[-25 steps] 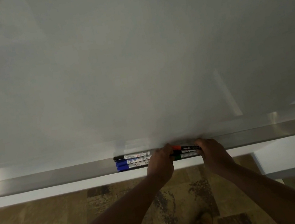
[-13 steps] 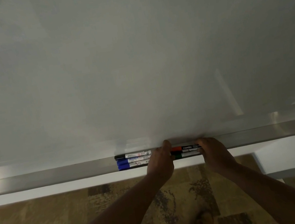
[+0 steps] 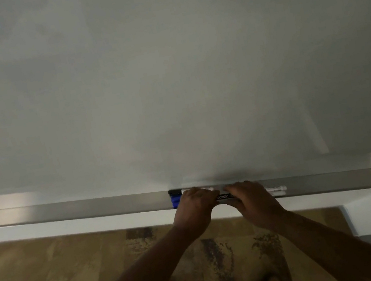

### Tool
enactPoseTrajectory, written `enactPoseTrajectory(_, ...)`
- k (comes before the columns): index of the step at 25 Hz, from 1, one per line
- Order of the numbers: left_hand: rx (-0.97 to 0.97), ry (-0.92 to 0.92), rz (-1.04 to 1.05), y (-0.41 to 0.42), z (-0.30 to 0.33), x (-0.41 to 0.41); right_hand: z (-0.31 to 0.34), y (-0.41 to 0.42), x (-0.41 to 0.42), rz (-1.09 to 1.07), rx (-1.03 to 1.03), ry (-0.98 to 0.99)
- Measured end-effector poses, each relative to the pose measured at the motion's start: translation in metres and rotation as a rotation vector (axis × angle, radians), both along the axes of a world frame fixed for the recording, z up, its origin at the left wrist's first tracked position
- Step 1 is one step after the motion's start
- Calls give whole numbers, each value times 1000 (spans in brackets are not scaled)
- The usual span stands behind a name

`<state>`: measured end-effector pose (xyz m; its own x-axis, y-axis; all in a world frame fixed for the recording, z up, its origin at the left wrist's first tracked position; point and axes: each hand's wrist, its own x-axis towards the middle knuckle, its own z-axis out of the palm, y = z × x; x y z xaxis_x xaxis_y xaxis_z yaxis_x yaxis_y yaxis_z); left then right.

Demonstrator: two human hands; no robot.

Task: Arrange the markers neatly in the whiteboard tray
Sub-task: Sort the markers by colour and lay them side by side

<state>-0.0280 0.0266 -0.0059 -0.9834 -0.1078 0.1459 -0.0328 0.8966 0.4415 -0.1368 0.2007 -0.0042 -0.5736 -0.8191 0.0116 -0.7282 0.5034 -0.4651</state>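
Several markers lie side by side in the long metal whiteboard tray point(image 3: 92, 207). My left hand point(image 3: 192, 207) curls over their left part, so only a black cap point(image 3: 175, 192) and blue caps point(image 3: 175, 202) stick out beside it. A black marker printed "camlin" point(image 3: 224, 197) bridges the gap between my hands, and both grip it. My right hand point(image 3: 252, 200) covers the right part of the group. White marker ends point(image 3: 277, 189) show just past its fingers. The rest of the markers is hidden under my hands.
The whiteboard point(image 3: 169, 81) fills the view above the tray. The tray runs on bare to the left and to the right point(image 3: 359, 177). Below it are a white ledge point(image 3: 70, 226) and patterned brown carpet point(image 3: 54, 275).
My hands have closed in over the markers, the left one now covering most of the blue and black ones. White marker ends now show to the right of my right hand. The view has tilted.
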Motion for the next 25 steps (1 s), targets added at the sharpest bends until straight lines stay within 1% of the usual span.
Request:
enactPoseTrajectory(2,41,-30,45,-9,-1,9,2,-12,8,11,39,-9)
enactPoseTrajectory(4,68,-68,153,-20,-5,19,2,-19,12,-53,117,42)
enactPoseTrajectory(6,25,-105,200,-33,-11,28,1,-23,13,-107,185,79)
enactPoseTrajectory(8,-53,-155,180,-41,-13,34,-1,-28,12,-119,188,58)
enactPoseTrajectory(10,-102,-151,129,-46,-16,38,-3,-36,12,-91,179,25)
enactPoseTrajectory(12,-115,-133,91,-50,-18,42,-7,-44,12,-49,181,-4)
enactPoseTrajectory(14,-125,-162,76,-53,-17,44,-10,-50,13,-4,216,-10)
enactPoseTrajectory(18,-155,-209,90,-57,-20,48,-15,-54,14,0,257,34)
enactPoseTrajectory(22,-164,-203,145,-59,-19,46,-14,-49,13,-43,234,35)
enactPoseTrajectory(25,-194,-211,142,-65,-18,45,-16,-43,12,-20,236,32)
